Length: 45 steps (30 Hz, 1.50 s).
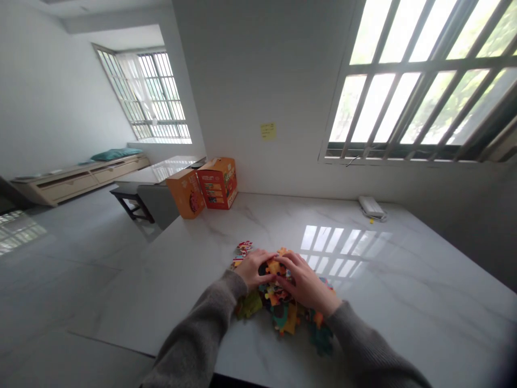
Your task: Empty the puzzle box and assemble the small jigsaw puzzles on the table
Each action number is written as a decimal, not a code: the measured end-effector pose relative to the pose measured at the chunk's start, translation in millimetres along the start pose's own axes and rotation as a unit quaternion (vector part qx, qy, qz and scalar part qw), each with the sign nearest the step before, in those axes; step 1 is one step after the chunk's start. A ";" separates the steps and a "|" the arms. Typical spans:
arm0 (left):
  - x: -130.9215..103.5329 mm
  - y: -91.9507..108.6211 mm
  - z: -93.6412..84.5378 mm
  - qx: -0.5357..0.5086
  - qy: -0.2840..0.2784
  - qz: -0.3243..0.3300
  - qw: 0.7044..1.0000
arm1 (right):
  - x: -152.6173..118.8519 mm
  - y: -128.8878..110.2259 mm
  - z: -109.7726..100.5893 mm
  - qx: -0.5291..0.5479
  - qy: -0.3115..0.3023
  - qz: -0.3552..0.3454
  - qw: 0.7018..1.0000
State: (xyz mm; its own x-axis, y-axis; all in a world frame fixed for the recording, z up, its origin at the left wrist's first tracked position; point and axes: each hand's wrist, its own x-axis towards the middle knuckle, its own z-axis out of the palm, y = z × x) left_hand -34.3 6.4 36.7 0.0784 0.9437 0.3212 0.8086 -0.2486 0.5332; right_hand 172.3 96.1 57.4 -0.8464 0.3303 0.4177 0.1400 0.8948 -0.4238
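Jigsaw puzzle pieces (287, 319) lie heaped on the white marble-patterned table (194, 280). Over the heap, my left hand (254, 268) and my right hand (304, 277) meet at a yellow-orange puzzle piece (274, 267) with dark parts. The left thumb and fingers close on its left side, and the right thumb and fingers curl round its right side. Whether it is a single piece or joined pieces, I cannot tell. Red-and-white pieces (244, 248) lie just beyond my left hand. A green piece (249, 305) sits under my left wrist, and a dark teal piece (322, 338) near my right sleeve.
Two orange boxes (218, 183) stand at the table's back left corner. A white device with a cord (370, 207) lies at the back right by the wall. A yellow note (267, 131) is stuck on the wall. Left of the table are a dark stool (133, 203) and a low cabinet (92, 175).
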 end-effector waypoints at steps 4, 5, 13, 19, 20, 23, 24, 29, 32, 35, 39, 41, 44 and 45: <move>-2.2 -5.0 4.9 0.061 0.014 -0.004 0.998 | -3.5 -14.1 4.9 -0.068 -0.033 0.014 0.997; -2.5 -5.3 6.3 0.080 0.018 -0.008 0.997 | -6.1 -15.1 4.7 -0.084 -0.038 0.018 0.996; 1.6 -2.7 2.9 0.169 0.049 -0.041 0.984 | -27.4 -12.4 9.0 -0.157 -0.123 0.042 0.979; -25.2 1.8 -23.7 0.166 0.102 -0.112 0.974 | -19.2 33.1 5.5 -0.189 -0.101 0.063 0.975; -32.8 4.3 -22.4 0.167 0.088 -0.106 0.976 | -16.8 41.0 4.8 -0.195 -0.093 0.061 0.975; -52.3 12.4 -5.9 0.198 0.042 -0.083 0.976 | -10.6 56.3 3.4 -0.211 -0.066 0.050 0.974; -56.4 14.3 1.6 0.210 0.031 -0.082 0.974 | -9.7 57.4 2.5 -0.215 -0.058 0.045 0.974; -56.9 15.1 26.7 0.241 0.016 -0.094 0.966 | -25.5 30.2 -7.9 -0.210 -0.038 0.029 0.977; -48.5 14.1 28.9 0.237 0.013 -0.080 0.968 | -52.8 5.4 -11.4 -0.182 -0.055 0.000 0.982; -38.6 14.4 27.9 0.232 0.009 -0.073 0.970 | -78.9 -4.6 -8.0 -0.171 -0.073 -0.029 0.982; -23.9 13.3 27.1 0.230 0.005 -0.064 0.971 | -85.0 7.5 -1.0 -0.162 -0.065 -0.028 0.984; -16.1 10.9 27.3 0.229 0.004 -0.061 0.971 | -75.5 18.1 0.8 -0.163 -0.058 -0.028 0.985; -4.4 4.8 28.0 0.225 0.005 -0.061 0.972 | -55.6 34.5 2.3 -0.164 -0.060 -0.040 0.984; -0.4 2.2 28.2 0.222 0.006 -0.061 0.973 | -49.1 40.1 2.9 -0.164 -0.058 -0.042 0.984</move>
State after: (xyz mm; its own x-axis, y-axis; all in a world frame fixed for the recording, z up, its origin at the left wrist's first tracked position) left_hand -16.2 11.6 15.7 -0.0377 0.9573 0.2867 0.9840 -0.0144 0.1777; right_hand 218.0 114.9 17.6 -0.9122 0.2322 0.3375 0.2097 0.9724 -0.1023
